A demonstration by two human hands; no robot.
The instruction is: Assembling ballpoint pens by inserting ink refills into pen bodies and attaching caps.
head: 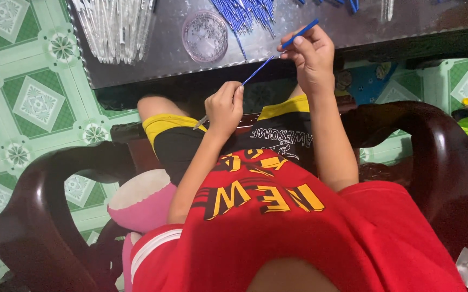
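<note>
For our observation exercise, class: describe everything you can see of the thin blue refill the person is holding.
The blue refill is a thin, straight tube, plastic by its look, with a pale metallic tip at its lower end. It slants from upper right to lower left over the edge of the dark table. The right hand pinches its upper part; the left hand closes around its lower part, tip poking out below.

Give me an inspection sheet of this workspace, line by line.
Surface: dark glossy table, partly covered.
Job's things: thin blue refill held at both ends; a metal tip shows below the left hand.
Clutter: clear tubes, blue refills, round clear lid.
Grippers: left hand and right hand, fingers closed on the refill.
Cables: nothing seen.
Surroundings: green patterned floor tiles, dark wooden chair, pink cushion.
</note>
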